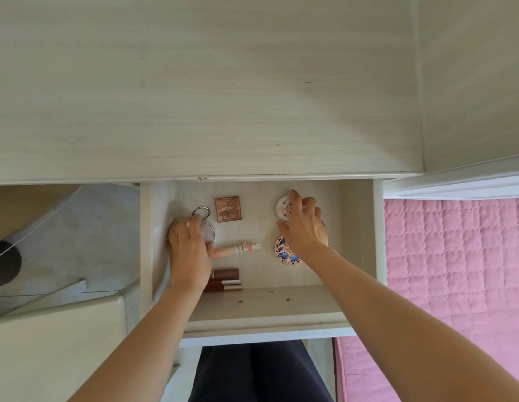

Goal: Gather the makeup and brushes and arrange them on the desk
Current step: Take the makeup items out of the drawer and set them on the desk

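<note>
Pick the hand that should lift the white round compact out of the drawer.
Right. The right hand hangs directly over the white round compact at the back right of the drawer, while the left hand holds the ring-topped round case on the opposite side.

Seen through one wide-angle camera worn on the head, looking steeply down and slightly forward from close above an open drawer (pixel 354 227) at mid-frame, facing the desk top (pixel 194 97) across the upper half, with a pink quilt (pixel 455 271) along the right edge
</note>
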Demonstrator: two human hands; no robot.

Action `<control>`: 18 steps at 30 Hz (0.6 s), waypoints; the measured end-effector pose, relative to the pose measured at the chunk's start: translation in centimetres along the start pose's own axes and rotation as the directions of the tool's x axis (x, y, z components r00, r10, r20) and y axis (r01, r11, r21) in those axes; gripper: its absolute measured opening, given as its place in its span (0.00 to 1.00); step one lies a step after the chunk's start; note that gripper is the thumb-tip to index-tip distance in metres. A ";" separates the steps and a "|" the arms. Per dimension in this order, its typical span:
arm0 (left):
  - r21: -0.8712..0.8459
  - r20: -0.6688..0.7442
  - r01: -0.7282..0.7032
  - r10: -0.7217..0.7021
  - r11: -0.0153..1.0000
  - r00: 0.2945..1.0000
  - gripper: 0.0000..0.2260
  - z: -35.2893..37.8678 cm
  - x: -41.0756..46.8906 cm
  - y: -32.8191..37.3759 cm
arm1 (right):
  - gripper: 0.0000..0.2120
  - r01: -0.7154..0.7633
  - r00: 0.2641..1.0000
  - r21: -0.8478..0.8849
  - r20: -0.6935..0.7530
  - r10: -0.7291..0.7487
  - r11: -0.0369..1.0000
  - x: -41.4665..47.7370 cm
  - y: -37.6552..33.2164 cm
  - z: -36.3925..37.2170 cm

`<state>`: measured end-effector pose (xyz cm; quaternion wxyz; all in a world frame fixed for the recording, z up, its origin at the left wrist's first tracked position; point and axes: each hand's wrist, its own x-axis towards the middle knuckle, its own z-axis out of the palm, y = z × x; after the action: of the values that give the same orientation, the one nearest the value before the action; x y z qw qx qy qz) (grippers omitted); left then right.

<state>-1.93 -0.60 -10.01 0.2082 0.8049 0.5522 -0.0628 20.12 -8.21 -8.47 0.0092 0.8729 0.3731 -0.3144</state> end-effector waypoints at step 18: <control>-0.466 -0.004 0.102 -0.118 0.879 0.993 0.21 -2.0 -1.0 1.1 | 0.31 0.138 0.990 0.156 -0.030 -0.135 0.978 -3.0 -0.7 -0.8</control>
<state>-1.52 -0.96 -7.55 0.3821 0.6998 0.5992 0.0724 18.51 -9.48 -6.02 -0.0850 0.8462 0.4059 -0.3345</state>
